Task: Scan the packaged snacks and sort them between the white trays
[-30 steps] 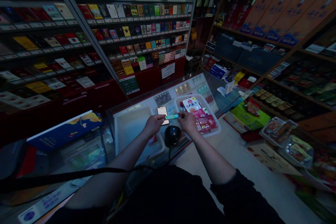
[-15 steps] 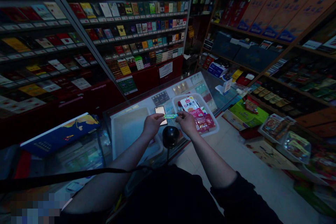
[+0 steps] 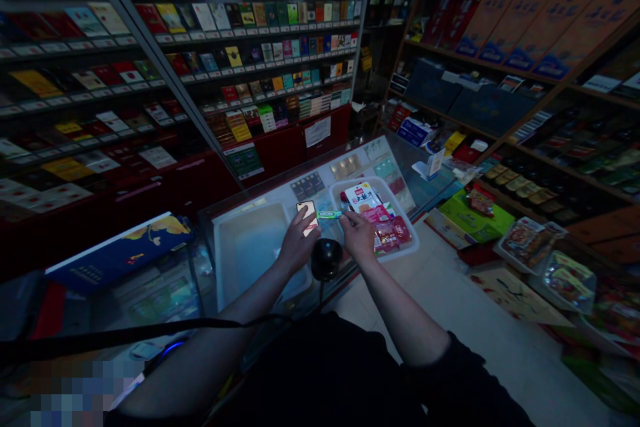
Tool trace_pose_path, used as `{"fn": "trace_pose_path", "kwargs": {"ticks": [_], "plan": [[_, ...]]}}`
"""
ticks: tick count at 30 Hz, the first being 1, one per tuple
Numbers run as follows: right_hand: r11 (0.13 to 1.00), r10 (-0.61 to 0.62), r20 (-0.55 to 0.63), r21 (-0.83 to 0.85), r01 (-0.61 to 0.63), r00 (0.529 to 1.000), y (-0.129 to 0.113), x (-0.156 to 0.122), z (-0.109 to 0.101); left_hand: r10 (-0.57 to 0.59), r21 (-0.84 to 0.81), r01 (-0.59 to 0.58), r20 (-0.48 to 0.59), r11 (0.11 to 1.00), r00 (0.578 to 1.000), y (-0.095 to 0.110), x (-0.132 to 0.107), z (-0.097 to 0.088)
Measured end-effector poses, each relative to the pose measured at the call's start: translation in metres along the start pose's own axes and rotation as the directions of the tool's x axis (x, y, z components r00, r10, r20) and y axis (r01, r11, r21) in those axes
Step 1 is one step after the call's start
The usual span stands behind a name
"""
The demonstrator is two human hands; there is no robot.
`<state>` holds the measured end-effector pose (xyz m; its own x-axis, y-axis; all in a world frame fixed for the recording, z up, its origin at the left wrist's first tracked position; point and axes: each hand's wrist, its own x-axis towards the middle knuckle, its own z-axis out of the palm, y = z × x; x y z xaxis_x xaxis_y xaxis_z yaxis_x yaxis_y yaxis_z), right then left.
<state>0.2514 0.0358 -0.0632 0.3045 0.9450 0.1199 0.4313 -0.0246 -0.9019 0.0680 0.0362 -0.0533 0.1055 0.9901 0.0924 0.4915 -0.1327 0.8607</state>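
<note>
My right hand [image 3: 358,235] pinches the right end of a slim green stick pack [image 3: 329,215], which looks like chewing gum. The pack lies level above the counter, its left end free. Fingers apart, my left hand [image 3: 299,240] is just left of the pack and partly covers a phone [image 3: 307,208] with a lit screen; whether it touches the phone I cannot tell. Close in front of me, between the hands, stands a black rounded scanner [image 3: 327,259] on a stalk. Beyond my right hand, a white tub [image 3: 413,240] holds several snack packets [image 3: 385,223].
A second white tub [image 3: 220,260] sits on the glass counter [image 3: 260,195] at left. Farther left lies a large blue box [image 3: 117,253]. A black cable [image 3: 200,325] crosses low in front. Shelves of small packs [image 3: 270,52] line the back; boxed goods [image 3: 537,27] fill the right.
My left hand has let go of the pack's left end, and its fingers have spread over the phone. My right hand still holds the pack, slightly farther right.
</note>
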Motion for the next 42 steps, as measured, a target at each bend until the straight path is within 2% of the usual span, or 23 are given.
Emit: {"fn": "trace_pose_path", "kwargs": {"ticks": [8, 16, 23, 28, 33, 42], "plan": [[0.982, -0.080, 0.041, -0.169, 0.085, 0.996, 0.013, -0.013, -0.001, 0.060, 0.126, -0.070, 0.078, 0.990, 0.995, -0.025, -0.007, 0.012], [0.979, -0.051, 0.101, -0.192, 0.070, 0.994, 0.030, -0.020, -0.003, -0.029, 0.096, 0.011, 0.187, 0.995, 0.982, -0.045, -0.009, 0.014], [0.974, -0.044, 0.110, -0.218, 0.068, 0.993, 0.039, -0.023, -0.005, -0.056, 0.177, 0.010, 0.254, 0.984, 0.966, -0.048, -0.011, 0.013], [0.968, -0.054, 0.108, -0.238, 0.078, 0.993, 0.038, -0.025, -0.007, -0.034, 0.273, -0.039, 0.258, 0.961, 0.965, -0.049, -0.014, 0.015], [0.953, -0.058, 0.129, -0.287, 0.093, 0.990, 0.037, -0.027, -0.007, -0.059, 0.362, -0.044, 0.269, 0.931, 0.961, -0.048, -0.014, 0.016], [0.932, -0.097, 0.121, -0.338, 0.133, 0.988, 0.038, -0.029, -0.007, -0.054, 0.395, -0.060, 0.271, 0.917, 0.961, -0.050, -0.017, 0.017]]}}
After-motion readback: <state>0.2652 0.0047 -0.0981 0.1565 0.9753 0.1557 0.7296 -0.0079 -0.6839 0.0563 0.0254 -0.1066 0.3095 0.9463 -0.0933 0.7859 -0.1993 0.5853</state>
